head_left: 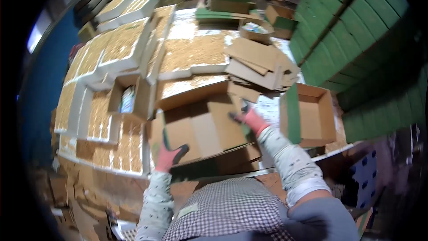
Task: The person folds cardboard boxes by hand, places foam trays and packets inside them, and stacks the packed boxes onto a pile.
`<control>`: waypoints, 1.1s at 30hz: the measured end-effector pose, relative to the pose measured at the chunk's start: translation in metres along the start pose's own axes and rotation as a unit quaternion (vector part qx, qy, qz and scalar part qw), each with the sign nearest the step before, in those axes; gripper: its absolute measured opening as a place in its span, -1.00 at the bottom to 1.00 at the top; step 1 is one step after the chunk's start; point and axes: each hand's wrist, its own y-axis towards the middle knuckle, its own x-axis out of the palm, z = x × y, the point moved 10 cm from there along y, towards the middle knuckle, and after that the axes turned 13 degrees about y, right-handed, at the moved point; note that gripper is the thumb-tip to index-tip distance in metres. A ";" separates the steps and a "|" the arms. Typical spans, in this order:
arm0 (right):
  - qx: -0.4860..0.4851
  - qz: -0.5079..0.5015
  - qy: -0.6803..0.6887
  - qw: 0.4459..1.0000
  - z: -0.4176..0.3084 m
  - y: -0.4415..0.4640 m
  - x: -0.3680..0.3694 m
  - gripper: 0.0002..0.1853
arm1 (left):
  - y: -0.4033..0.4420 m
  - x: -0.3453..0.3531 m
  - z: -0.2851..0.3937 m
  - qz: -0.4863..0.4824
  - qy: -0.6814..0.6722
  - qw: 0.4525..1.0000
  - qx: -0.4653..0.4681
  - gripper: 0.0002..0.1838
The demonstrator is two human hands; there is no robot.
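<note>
- The open carton (203, 125) lies right in front of the person, its inside facing up, with a pale strip (207, 136) across the base; what bears it underneath is mostly hidden.
- The gloved left hand (168, 157) is at the carton's near left corner, its grip spread, thumb well apart from the fingers.
- The gloved right hand (250, 118) is at the right end, its dark fingertips also parted; whether either grip presses firmly on the cardboard cannot be told.
- Opposite ends look like sound places to handle it: even pressure from both sides should keep the walls from skewing.
- The long back wall (194, 96) stands free of both hands, so it seems wise to watch that it stays square with the base.
- Loose cardboard sheets (256, 64) lie just beyond the right hand; keeping the elbow and sleeve clear of them would avoid snags.
- An open box (312, 116) stands to the right and a packet-holding box (141, 93) to the left, the latter by the white trays (194, 53), so any turning of the carton is best kept small and level.
</note>
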 end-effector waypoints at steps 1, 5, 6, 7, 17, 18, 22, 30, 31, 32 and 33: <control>0.019 0.022 -0.053 0.998 0.014 -0.020 0.005 -0.01 | -0.001 -0.004 0.000 -0.002 -0.025 1.000 0.008 -0.02; 0.076 -0.004 -0.047 0.996 0.031 -0.107 0.033 0.24 | -0.002 0.013 0.026 -0.127 -0.102 0.986 -0.021 -0.28; 0.038 0.068 -0.093 0.993 -0.019 -0.135 0.019 0.19 | -0.011 0.021 0.053 -0.187 0.004 0.982 -0.018 -0.37; 0.060 0.124 -0.039 0.990 -0.023 -0.163 -0.004 0.10 | -0.019 0.038 0.096 -0.172 -0.018 0.985 0.010 -0.59; -0.073 0.365 0.618 0.693 -0.028 -0.366 -0.163 -0.53 | 0.085 0.329 0.367 -0.276 -0.164 0.878 0.356 -0.47; -0.111 0.367 0.599 0.703 -0.019 -0.359 -0.186 -0.53 | 0.102 0.366 0.363 -0.311 -0.169 0.886 0.300 -0.42; -0.220 0.349 0.530 0.741 0.014 -0.303 -0.265 -0.55 | 0.124 0.460 0.323 -0.390 -0.094 0.888 0.224 -0.23; 0.053 0.586 -0.155 0.793 -0.008 -0.336 -0.329 -0.23 | 0.093 0.210 0.274 -0.132 0.405 0.814 0.394 -0.17; 0.041 0.588 -0.284 0.756 -0.085 -0.332 -0.300 -0.20 | 0.114 0.166 0.224 -0.110 0.496 0.801 0.318 -0.12; -0.036 0.612 -0.317 0.724 -0.130 -0.336 -0.289 -0.20 | 0.134 0.118 0.155 -0.081 0.608 0.770 0.173 -0.05; -0.094 0.661 -0.245 0.703 -0.139 -0.352 -0.289 -0.22 | 0.161 0.082 0.058 -0.169 0.681 0.713 -0.005 -0.03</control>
